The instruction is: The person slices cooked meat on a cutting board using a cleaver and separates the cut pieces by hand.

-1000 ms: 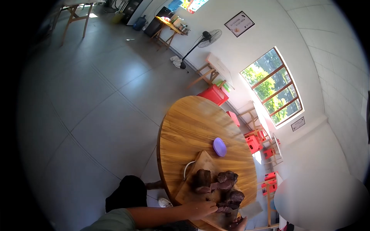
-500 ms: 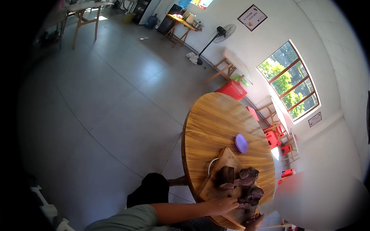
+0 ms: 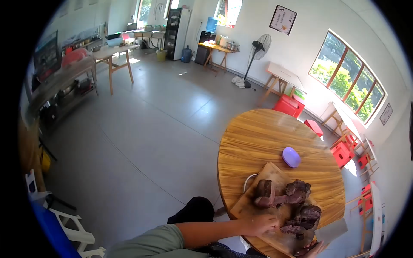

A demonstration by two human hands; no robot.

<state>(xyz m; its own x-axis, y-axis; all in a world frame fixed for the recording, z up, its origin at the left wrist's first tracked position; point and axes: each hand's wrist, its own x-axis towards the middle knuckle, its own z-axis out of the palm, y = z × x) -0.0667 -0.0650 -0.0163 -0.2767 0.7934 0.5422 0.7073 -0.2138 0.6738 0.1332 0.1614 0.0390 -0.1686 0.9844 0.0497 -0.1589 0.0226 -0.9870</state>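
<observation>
A wooden cutting board (image 3: pixel 267 172) with a white handle lies on the round wooden table (image 3: pixel 245 137). Dark brown meat pieces (image 3: pixel 297 191) rest on it, some stacked at the right. My left hand (image 3: pixel 263 224) is over the board beside the lower meat, its fingers curled together; what they hold, if anything, is too small to tell. Near the board's lower right edge, my right hand (image 3: pixel 310 249) is wrapped round the handle of a cleaver, whose broad grey blade (image 3: pixel 331 231) points right. A purple dish (image 3: pixel 291 157) sits beyond the board.
Red stools (image 3: pixel 289 105) and small tables (image 3: pixel 286 77) line the right wall. A standing fan (image 3: pixel 257 49) is by the wall. At the lower left are white plastic chairs (image 3: pixel 71 230); a shelf table (image 3: pixel 60 86) stands at the far left.
The view has turned left and levelled, so the table appears farther right and more of the room's left side shows. My left hand remains beside the meat; the cleaver blade shows clearly again.
</observation>
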